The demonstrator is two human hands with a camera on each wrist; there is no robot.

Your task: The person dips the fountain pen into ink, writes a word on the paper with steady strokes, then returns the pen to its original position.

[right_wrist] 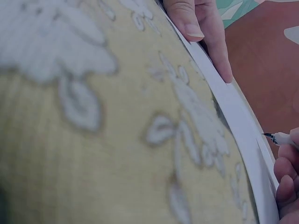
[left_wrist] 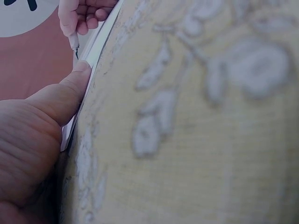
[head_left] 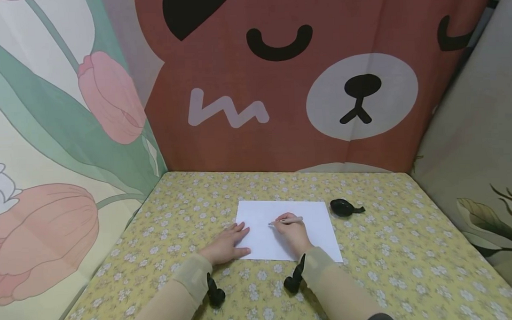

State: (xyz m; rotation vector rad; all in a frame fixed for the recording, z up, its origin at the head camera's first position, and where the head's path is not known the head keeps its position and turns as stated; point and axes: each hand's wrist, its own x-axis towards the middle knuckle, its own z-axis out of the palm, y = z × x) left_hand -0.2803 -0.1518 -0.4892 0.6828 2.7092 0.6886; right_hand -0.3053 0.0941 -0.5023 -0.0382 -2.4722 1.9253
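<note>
A white sheet of paper (head_left: 258,211) lies on the flowered tablecloth. My right hand (head_left: 293,234) pinches a pale-barrelled pen (head_left: 294,220) between thumb and fingers over the sheet. The pen's dark tip shows in both wrist views, close over the paper, and no marks are visible on the sheet. At the sheet's left edge, my left hand (head_left: 227,245) rests with fingers spread, fingertips and thumb on the paper. In the left wrist view the left thumb (left_wrist: 70,88) lies along the paper's edge.
Just right of the sheet lies a glossy black rounded object (head_left: 342,208) with a narrow tail. The yellow tablecloth (head_left: 390,249) reaches printed fabric walls at the back and sides. A black wrist device (head_left: 216,295) hangs by the left cuff, another (head_left: 292,283) by the right.
</note>
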